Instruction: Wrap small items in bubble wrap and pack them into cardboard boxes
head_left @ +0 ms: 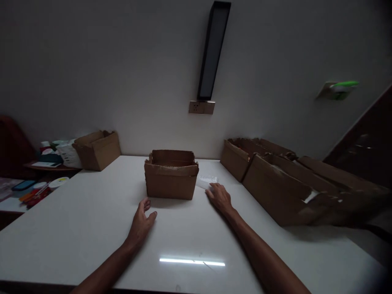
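An open brown cardboard box [170,174] stands in the middle of a white table [92,212]. My left hand [141,222] rests on the table just in front of the box's left corner, fingers loosely apart and holding nothing. My right hand [219,196] lies palm down to the right of the box, its fingertips on a small clear plastic packet [207,181] that lies flat on the table. Whether the fingers grip the packet or only touch it does not show.
Two larger torn cardboard boxes [275,179] line the table's right side. Another open box [98,149] sits at the back left. A low side shelf [33,179] at the left holds bottles, cups and small items. A wall socket [201,107] is behind.
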Demonstrator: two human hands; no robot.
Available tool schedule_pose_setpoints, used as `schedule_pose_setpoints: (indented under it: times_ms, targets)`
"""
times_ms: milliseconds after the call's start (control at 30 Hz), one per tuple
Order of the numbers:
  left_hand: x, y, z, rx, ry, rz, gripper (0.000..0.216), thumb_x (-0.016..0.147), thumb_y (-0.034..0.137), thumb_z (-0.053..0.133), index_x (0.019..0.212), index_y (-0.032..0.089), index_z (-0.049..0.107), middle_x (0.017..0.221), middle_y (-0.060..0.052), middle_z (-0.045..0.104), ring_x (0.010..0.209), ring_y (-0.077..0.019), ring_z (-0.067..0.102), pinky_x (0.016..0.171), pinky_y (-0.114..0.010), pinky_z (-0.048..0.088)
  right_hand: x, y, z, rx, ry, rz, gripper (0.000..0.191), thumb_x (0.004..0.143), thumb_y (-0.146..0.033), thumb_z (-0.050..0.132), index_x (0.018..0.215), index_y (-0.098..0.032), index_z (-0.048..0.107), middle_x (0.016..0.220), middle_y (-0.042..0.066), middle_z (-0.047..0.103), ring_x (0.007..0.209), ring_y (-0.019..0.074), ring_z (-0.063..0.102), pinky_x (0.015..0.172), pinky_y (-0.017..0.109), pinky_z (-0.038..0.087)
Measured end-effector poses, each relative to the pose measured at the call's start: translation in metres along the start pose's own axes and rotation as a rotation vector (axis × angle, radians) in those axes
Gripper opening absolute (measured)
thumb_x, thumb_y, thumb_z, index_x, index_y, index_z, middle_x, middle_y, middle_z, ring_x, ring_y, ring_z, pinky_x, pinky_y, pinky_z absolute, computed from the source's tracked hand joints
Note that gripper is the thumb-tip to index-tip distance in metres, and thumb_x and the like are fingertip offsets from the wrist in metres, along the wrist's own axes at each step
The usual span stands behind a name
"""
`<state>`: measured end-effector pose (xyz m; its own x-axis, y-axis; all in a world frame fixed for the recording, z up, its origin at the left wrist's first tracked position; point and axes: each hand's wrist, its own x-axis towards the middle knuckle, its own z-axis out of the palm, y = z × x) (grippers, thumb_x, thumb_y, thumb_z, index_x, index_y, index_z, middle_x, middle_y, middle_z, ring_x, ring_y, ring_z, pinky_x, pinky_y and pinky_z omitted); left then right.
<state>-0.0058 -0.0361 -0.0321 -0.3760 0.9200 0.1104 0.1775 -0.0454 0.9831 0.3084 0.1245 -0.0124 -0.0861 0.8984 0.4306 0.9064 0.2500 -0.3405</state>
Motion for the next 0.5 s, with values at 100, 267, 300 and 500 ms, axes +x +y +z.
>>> schedule_pose_setpoints:
  times_ms: [100, 267, 300, 500]
  targets:
    - [-0.003, 0.001, 0.001, 0.047, 0.006, 0.018, 0.059, 0.073, 0.031, 0.062, 0.128, 0.012, 0.052, 0.135, -0.019, 0.057, 0.127, -0.0297, 0.055, 0.109, -0.046, 0.039, 0.002, -0.004, 0.001, 0.037, 0.015, 0.052, 0.02, 0.085, -0.024, 0.057, 0.101, -0.022, 0.069, 0.112, 0.011, 0.067, 0.109, 0.0264, 0.055, 0.088, 0.034, 0.044]
    - [-0.013, 0.003, -0.002, 0.148, -0.013, 0.13, 0.038, 0.072, 0.032, 0.057, 0.105, 0.015, 0.066, 0.116, -0.013, 0.067, 0.111, -0.0284, 0.063, 0.101, -0.045, 0.048, 0.004, -0.002, -0.011, 0.205, 0.044, 0.146, 0.019, 0.084, -0.023, 0.05, 0.073, -0.019, 0.065, 0.084, 0.007, 0.065, 0.087, 0.0223, 0.059, 0.073, 0.029, 0.041]
    - [-0.017, 0.004, -0.002, 0.159, -0.03, 0.16, 0.035, 0.073, 0.031, 0.056, 0.102, 0.016, 0.067, 0.113, -0.012, 0.068, 0.109, -0.028, 0.064, 0.099, -0.044, 0.049, 0.002, 0.0, -0.017, 0.25, 0.05, 0.164, 0.022, 0.085, -0.028, 0.048, 0.072, -0.019, 0.064, 0.078, 0.006, 0.063, 0.08, 0.0215, 0.058, 0.07, 0.029, 0.04]
    - [-0.044, 0.016, 0.021, 0.208, -0.212, 0.258, 0.028, 0.076, 0.022, 0.053, 0.098, 0.018, 0.069, 0.116, -0.012, 0.065, 0.114, -0.0271, 0.061, 0.096, -0.041, 0.051, -0.046, 0.005, -0.067, 0.565, -0.013, 0.137, 0.044, 0.083, -0.059, 0.046, 0.069, -0.019, 0.057, 0.065, 0.001, 0.054, 0.065, 0.0172, 0.052, 0.06, 0.027, 0.041]
